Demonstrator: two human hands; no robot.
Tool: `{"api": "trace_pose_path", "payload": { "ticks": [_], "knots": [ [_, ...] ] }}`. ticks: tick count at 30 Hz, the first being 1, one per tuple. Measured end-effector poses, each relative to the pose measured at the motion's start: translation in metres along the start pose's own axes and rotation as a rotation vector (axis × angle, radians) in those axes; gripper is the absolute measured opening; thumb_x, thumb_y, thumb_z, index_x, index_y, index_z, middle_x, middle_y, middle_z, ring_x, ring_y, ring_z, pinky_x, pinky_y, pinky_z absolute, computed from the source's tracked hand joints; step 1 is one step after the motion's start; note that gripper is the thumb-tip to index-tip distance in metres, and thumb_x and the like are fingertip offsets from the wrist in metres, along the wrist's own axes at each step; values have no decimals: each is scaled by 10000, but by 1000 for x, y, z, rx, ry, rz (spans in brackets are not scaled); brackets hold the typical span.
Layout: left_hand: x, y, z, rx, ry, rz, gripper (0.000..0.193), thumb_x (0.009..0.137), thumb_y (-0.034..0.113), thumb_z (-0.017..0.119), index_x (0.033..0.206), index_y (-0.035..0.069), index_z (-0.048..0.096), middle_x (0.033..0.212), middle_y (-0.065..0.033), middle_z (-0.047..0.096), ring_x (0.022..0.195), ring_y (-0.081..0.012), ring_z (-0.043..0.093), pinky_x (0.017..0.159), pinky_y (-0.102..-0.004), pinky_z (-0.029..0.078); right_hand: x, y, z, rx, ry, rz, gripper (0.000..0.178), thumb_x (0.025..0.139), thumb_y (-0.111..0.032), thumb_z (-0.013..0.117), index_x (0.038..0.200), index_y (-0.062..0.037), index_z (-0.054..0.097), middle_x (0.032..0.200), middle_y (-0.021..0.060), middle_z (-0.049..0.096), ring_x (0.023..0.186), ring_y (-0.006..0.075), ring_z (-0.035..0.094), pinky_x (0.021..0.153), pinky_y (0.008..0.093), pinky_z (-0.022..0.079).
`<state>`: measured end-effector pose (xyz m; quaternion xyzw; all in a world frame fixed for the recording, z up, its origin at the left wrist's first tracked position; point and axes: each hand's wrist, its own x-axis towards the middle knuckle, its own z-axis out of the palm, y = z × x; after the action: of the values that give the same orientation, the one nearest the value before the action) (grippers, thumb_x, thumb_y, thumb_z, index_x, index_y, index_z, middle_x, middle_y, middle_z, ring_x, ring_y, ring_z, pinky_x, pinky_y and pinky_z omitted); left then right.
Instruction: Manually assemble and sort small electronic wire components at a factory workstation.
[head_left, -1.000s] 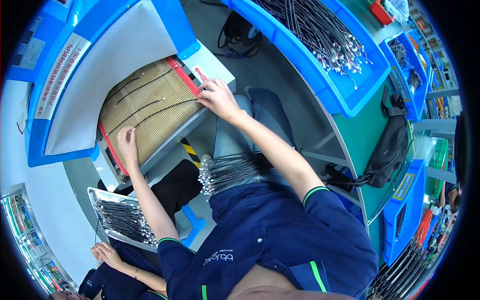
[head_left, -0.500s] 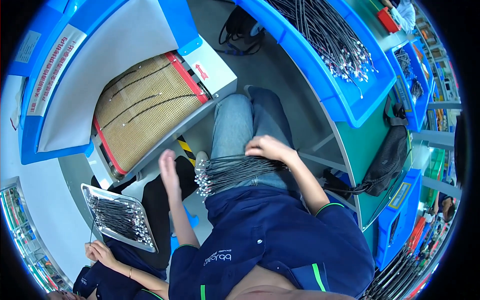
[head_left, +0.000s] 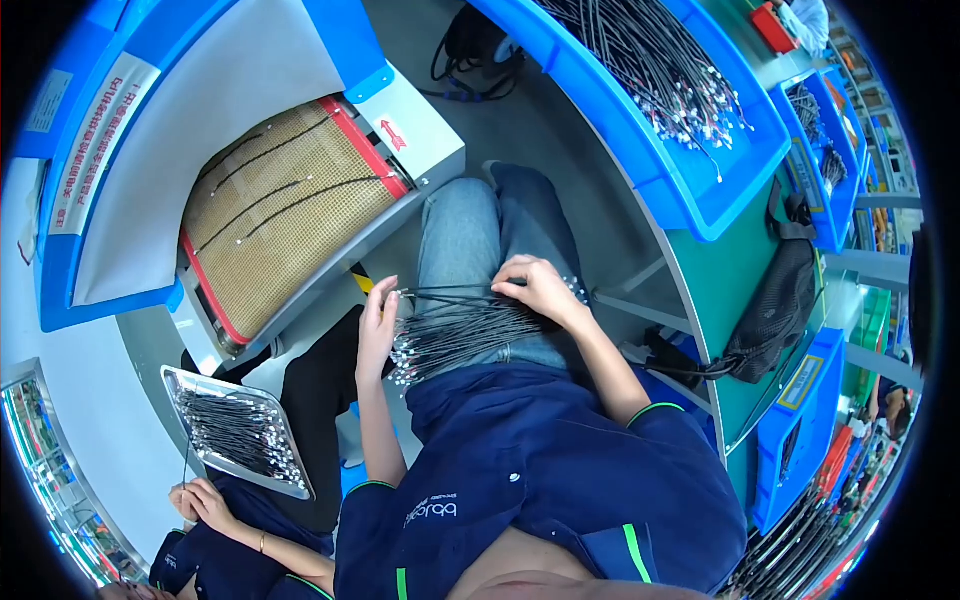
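Observation:
A bundle of thin black cables (head_left: pixel 465 335) with small white and red connectors lies across my thighs. Between the thumb and fingers of my right hand (head_left: pixel 540 293) are a few black cables, lifted a little off the far side of the bundle. Their left ends reach the fingertips of my left hand (head_left: pixel 376 330), which is closed around them at the bundle's left end. How many strands each hand pinches is too small to tell.
On the left, a conveyor belt (head_left: pixel 300 225) carries several cables out of a blue-framed machine. A co-worker's hands (head_left: pixel 205 502) hold a cable beside a metal tray (head_left: pixel 172 380) of cables. At right, a blue bin (head_left: pixel 690 215) of cables and a black mesh bag (head_left: pixel 775 320) rest on a green table (head_left: pixel 695 270).
My left hand has moved right and away from me to the cable ends, its fingers closing. My right hand has lifted a few cables from the bundle. The view has shifted slightly.

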<state>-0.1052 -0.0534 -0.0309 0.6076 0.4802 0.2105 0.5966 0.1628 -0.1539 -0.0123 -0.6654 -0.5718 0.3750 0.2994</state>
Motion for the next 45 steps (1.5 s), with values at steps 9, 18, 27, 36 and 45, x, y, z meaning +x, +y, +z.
{"api": "trace_pose_path", "payload": {
  "ticks": [9,18,27,36,45],
  "knots": [
    [-3,13,3,539,-9,309,239,883,109,587,1118,71,610,1004,-114,528,954,-266,521,851,-350,431,6,-19,-22,8,85,-143,124,833,-144,668,900,-41,687,843,83,648,749,207,634,652,291,493],
    [3,-1,9,532,9,332,153,878,97,590,1014,30,603,1032,-129,516,960,-261,533,822,-359,439,4,-18,-27,-54,55,-131,143,828,-126,663,940,-37,660,864,92,645,765,232,637,670,308,508],
    [-4,42,37,402,-76,298,130,853,84,610,934,-15,628,785,-118,610,694,-263,576,645,-342,464,8,-19,-17,-98,77,-371,142,783,-126,686,915,-72,687,887,53,649,791,222,640,696,322,525],
    [-4,57,61,229,-152,287,151,838,76,631,945,-29,644,804,-131,630,715,-246,596,674,-336,461,12,-20,-4,-32,61,-520,170,785,-95,671,948,-45,676,856,45,644,785,206,618,712,312,505],
    [-3,61,66,304,-151,308,134,810,76,663,899,-24,664,753,-107,642,688,-228,586,659,-316,465,9,-15,-7,-54,23,-525,119,797,-106,673,898,-43,665,846,43,667,778,193,612,709,313,504]
  ]
}}
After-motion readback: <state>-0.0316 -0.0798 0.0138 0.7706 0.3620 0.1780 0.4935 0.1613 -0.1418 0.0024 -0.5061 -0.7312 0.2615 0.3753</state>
